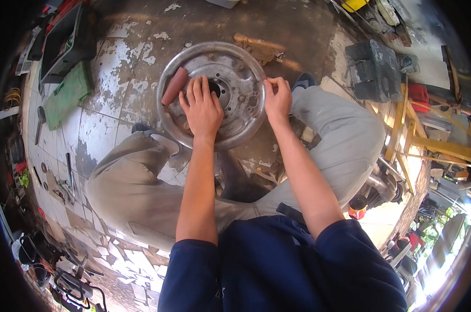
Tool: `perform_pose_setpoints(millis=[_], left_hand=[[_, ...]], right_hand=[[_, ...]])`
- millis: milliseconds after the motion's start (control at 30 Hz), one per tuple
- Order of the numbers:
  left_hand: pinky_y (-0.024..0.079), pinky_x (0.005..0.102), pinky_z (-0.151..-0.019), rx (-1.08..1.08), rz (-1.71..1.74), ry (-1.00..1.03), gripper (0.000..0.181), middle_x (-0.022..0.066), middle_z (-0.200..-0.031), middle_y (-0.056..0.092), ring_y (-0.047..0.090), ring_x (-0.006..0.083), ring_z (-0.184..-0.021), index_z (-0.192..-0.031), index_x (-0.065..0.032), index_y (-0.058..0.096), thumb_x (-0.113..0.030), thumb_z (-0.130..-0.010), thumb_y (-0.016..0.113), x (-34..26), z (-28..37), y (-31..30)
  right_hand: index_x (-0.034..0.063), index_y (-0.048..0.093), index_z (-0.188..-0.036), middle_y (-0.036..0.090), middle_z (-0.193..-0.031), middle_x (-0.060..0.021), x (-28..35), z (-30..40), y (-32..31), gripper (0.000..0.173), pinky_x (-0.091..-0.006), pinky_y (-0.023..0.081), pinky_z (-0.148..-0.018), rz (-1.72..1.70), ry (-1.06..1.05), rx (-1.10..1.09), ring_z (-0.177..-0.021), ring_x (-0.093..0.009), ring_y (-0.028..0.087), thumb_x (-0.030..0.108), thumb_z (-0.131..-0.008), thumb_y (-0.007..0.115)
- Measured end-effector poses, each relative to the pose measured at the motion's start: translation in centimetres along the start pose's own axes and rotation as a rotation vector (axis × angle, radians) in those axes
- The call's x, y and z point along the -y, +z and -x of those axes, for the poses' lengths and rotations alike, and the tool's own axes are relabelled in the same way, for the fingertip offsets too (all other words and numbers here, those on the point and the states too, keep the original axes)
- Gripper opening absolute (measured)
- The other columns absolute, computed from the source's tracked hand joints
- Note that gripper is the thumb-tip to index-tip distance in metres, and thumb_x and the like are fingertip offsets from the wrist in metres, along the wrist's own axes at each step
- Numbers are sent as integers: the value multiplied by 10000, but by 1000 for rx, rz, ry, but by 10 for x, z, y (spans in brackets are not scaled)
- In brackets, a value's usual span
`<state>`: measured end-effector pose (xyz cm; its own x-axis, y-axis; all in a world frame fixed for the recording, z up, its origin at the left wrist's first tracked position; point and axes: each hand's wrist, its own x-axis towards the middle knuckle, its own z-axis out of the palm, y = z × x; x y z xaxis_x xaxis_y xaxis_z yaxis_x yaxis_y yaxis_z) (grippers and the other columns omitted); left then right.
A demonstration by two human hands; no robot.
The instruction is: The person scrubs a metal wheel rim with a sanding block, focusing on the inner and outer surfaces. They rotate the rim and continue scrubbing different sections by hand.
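Observation:
A bare steel wheel rim [228,62] lies face up on the floor between my legs. My left hand [202,103] rests palm down on its disc, fingers spread slightly, partly covering the centre hole. Beside those fingers, a reddish-brown roll that looks like sandpaper [175,85] leans inside the rim's left edge. At the right edge, my right hand [277,97] has its thumb and curled fingers against the outer lip. A small reddish patch shows by those fingertips; whether it is a scrap of abrasive paper is unclear.
A crumpled brown cloth [260,50] lies beyond the wheel. To the left are a green case [69,95], a dark open crate [65,46], a hammer [39,123] and a screwdriver [70,171]. A black toolbox [372,70], yellow wooden frame [399,121] and small can [357,206] stand right.

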<state>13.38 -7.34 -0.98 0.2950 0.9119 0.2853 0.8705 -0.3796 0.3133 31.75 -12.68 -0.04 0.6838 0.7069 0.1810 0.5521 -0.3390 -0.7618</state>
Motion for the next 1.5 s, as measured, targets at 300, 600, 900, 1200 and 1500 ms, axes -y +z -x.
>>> perform_pose_setpoints(millis=[300, 600, 900, 1200, 1500], left_hand=[[226, 523, -1152, -8, 3, -3, 480, 71, -1436, 472, 389, 235, -1372, -1401, -76, 487, -226, -946, 516, 2, 1, 0], [239, 508, -1146, 0, -1, -14, 486, 80, -1431, 480, 398, 243, -1365, -1400, -85, 496, -239, -940, 527, 1, 1, -1], [236, 508, -1147, 7, 4, -18, 486, 86, -1434, 478, 393, 250, -1364, -1397, -77, 497, -234, -938, 524, 1, -2, -3], [233, 511, -1152, 24, -8, -18, 516, 76, -1443, 461, 380, 235, -1373, -1414, -74, 480, -255, -933, 523, 1, 0, -3], [227, 512, -1155, 19, 12, -17, 509, 90, -1442, 467, 380, 247, -1374, -1407, -73, 484, -251, -932, 533, 2, -4, -4]], right_hand=[[28, 617, -891, 585, -850, -99, 6, 61, -12, 126, -382, 463, -698, -70, 145, -31, -765, -271, 586, 137, -917, 676], [36, 628, -891, 613, -886, -109, 3, -3, 15, 128, -426, 443, -772, -1, 60, -17, -859, -326, 578, 151, -892, 685], [84, 653, -862, 621, -862, -78, 9, -35, -1, 122, -429, 446, -774, 168, -79, 183, -875, -327, 572, 197, -870, 698], [59, 649, -884, 613, -852, -98, 7, -19, 8, 101, -431, 449, -756, 56, -48, 122, -847, -326, 579, 154, -881, 685], [73, 681, -890, 628, -859, -107, 21, -62, 11, 158, -405, 474, -735, 102, -75, 232, -838, -303, 630, 221, -850, 722]])
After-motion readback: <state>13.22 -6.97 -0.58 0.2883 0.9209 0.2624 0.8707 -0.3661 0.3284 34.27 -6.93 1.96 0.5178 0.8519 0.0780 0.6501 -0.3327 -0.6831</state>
